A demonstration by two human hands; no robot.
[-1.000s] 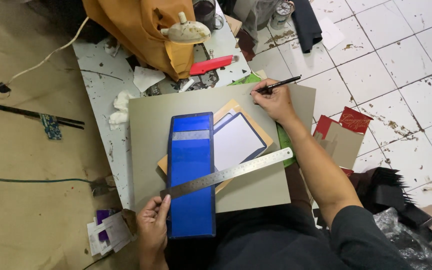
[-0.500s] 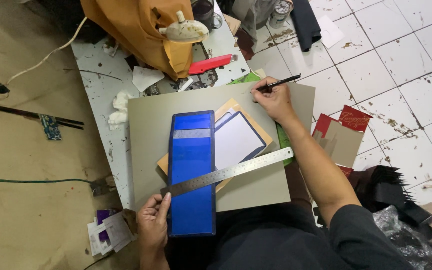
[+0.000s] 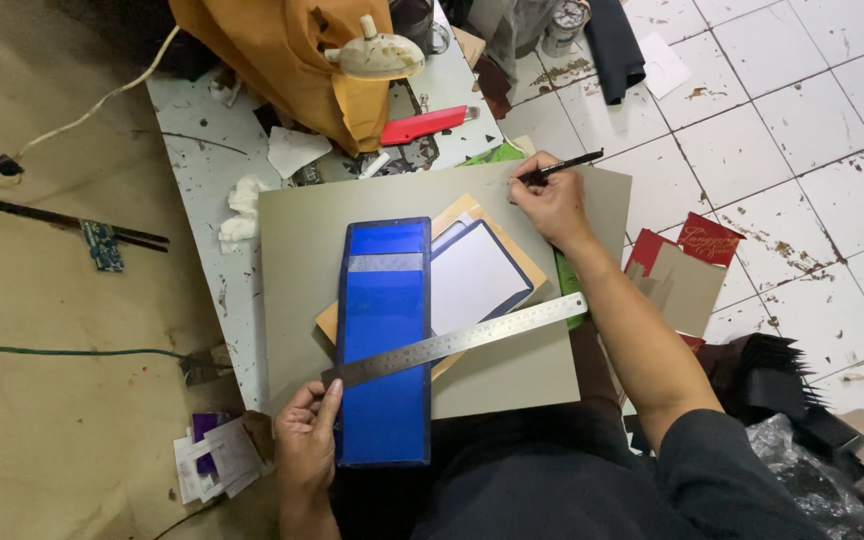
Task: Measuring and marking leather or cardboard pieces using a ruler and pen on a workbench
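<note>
My right hand grips a black pen, its tip on the far edge of a large grey board. My left hand pinches the near end of a long steel ruler, which lies slanted across a blue folder and a white card with a dark border. A tan card lies under the white one. All of these rest on the grey board.
A paint-spattered white table carries a red utility knife, paper scraps, an orange cloth and a stained glue bottle. Red and grey card pieces lie on the tiled floor at right. Cables and a small circuit board lie left.
The view has shifted slightly. My right hand with the pen has edged a little to the right along the board's far edge. The left hand and ruler stay put.
</note>
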